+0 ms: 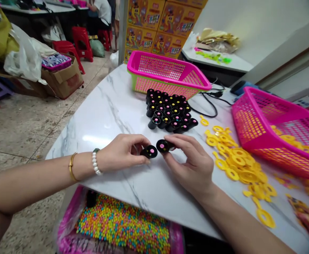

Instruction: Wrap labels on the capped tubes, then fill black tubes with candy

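My left hand (129,151) is closed round a short black cylinder (149,152), its open end toward me with a pink bead-like dot inside. A second black cylinder (162,146), also with a pink dot, is gripped by the fingers of my right hand (191,160). The two cylinders are almost end to end just above the white marbled table (133,187). Beyond my hands stands a tight cluster of similar black cylinders (167,113), with pink or yellow dots showing in their openings. Yellow plastic ring pieces with handles (239,162) lie heaped beside my right hand.
A pink and green basket (167,84) stands behind the cluster; a pink basket (255,123) holding yellow pieces is at right. A black cable (209,114) curls between them. Below the table edge sits a pink container of small coloured balls (122,222). Stacked yellow boxes (156,31) rise behind.
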`<action>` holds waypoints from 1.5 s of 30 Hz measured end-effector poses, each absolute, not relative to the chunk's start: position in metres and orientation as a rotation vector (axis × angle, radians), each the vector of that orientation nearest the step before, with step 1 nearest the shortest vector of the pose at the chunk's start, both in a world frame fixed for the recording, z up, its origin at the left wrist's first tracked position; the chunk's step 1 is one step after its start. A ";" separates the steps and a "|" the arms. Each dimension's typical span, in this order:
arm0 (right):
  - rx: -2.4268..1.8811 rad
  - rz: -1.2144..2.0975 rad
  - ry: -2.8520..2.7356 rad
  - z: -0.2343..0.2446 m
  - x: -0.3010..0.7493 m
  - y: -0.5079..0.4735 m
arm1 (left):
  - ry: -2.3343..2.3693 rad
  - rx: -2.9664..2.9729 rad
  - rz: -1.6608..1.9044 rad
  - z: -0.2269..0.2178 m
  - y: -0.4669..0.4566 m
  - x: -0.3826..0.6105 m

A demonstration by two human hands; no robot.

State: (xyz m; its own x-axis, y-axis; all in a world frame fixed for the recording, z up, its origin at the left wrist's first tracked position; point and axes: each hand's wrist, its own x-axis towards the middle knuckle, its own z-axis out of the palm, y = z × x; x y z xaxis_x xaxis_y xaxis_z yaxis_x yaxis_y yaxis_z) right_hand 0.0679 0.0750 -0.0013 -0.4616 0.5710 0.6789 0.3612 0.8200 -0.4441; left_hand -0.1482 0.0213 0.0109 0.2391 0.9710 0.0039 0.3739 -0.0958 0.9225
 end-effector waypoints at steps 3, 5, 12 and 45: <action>-0.677 0.308 -2.113 0.001 0.068 0.071 | 1.254 1.643 0.911 0.004 0.024 -0.147; -0.694 0.394 -2.108 -0.002 0.069 0.072 | 1.204 1.663 0.958 0.001 0.026 -0.149; -0.789 0.922 -2.011 -0.014 0.067 0.084 | 0.989 2.023 1.071 0.022 -0.005 -0.149; -0.957 0.670 -2.187 0.004 0.067 0.089 | 1.483 1.726 0.498 -0.062 -0.129 -0.167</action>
State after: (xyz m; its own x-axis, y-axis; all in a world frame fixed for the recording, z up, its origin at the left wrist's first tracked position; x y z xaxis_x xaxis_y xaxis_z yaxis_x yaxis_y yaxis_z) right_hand 0.0674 0.0885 0.0043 -0.5226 0.7749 0.3554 0.4428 0.6030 -0.6636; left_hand -0.1667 -0.1289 -0.0621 0.2389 0.9513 -0.1950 0.6412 -0.0037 0.7674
